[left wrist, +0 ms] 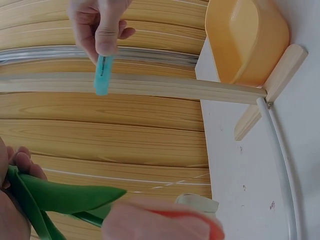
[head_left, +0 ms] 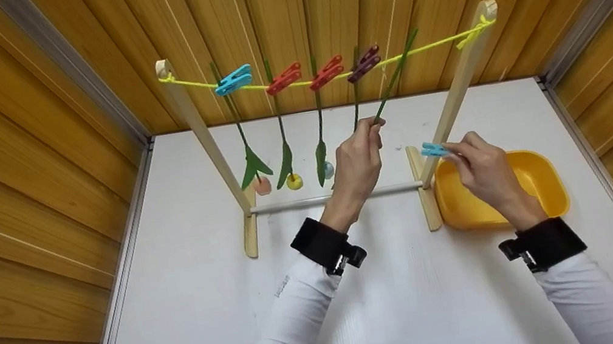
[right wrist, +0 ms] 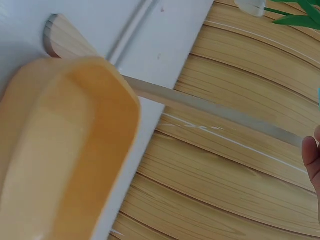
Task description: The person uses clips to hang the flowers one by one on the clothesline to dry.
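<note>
My left hand (head_left: 359, 163) pinches the green stem (head_left: 396, 73) of an artificial tulip, which slants up across the yellow cord (head_left: 440, 44). In the left wrist view its green leaf (left wrist: 75, 195) shows, with an orange-red bloom (left wrist: 216, 231) partly behind a finger. My right hand (head_left: 487, 168) pinches a light blue clothespin (head_left: 434, 149) between thumb and fingers, right of the stem and below the cord. On the cord hang several tulips, held by a blue clothespin (head_left: 233, 79), two red clothespins (head_left: 284, 79) and a dark purple one (head_left: 364, 64).
A wooden stand with a left post (head_left: 206, 138) and a right post (head_left: 457, 93) carries the cord. Its white crossbar (head_left: 287, 206) runs low between the feet. A yellow plastic tub (head_left: 538, 178) sits beside the right foot, under my right hand. Wood-patterned panels (head_left: 281, 10) surround the white table (head_left: 193, 313).
</note>
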